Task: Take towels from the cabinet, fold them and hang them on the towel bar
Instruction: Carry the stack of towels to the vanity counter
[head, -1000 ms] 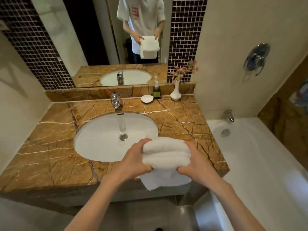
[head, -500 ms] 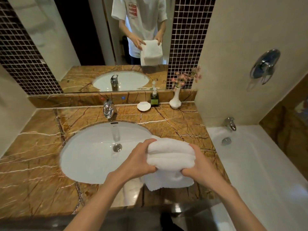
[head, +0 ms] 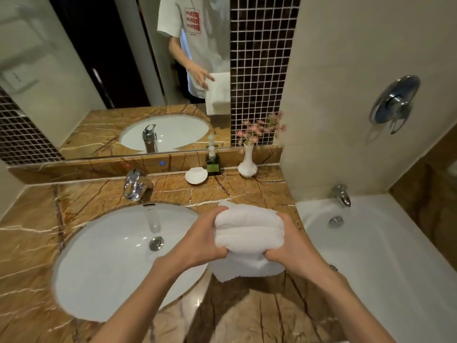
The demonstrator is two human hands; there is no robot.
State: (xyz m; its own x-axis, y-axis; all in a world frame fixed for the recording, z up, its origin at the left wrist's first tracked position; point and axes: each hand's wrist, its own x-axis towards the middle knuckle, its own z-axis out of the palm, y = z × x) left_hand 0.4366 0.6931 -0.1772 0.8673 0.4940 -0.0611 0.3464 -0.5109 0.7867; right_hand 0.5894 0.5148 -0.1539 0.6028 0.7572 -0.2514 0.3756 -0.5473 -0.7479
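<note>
Over counter [head: 247, 189], fingers [head: 215, 252] curled round towel [head: 248, 231]

Brown marble counter [head: 29, 243], white oval sink [head: 103, 263], wall mirror [head: 111, 58], bathtub [head: 395, 256], beige walls [head: 346, 70]

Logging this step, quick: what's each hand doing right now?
Left hand: grips the left end of the folded white towel.
Right hand: grips its right end.

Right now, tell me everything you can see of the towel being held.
The towel is white, thick and fluffy, looks like terry. It is folded into a bundle of stacked rolls, with a loose flap hanging below. The left hand grips its left end, the right hand its right end, above the marble counter beside the sink.
</note>
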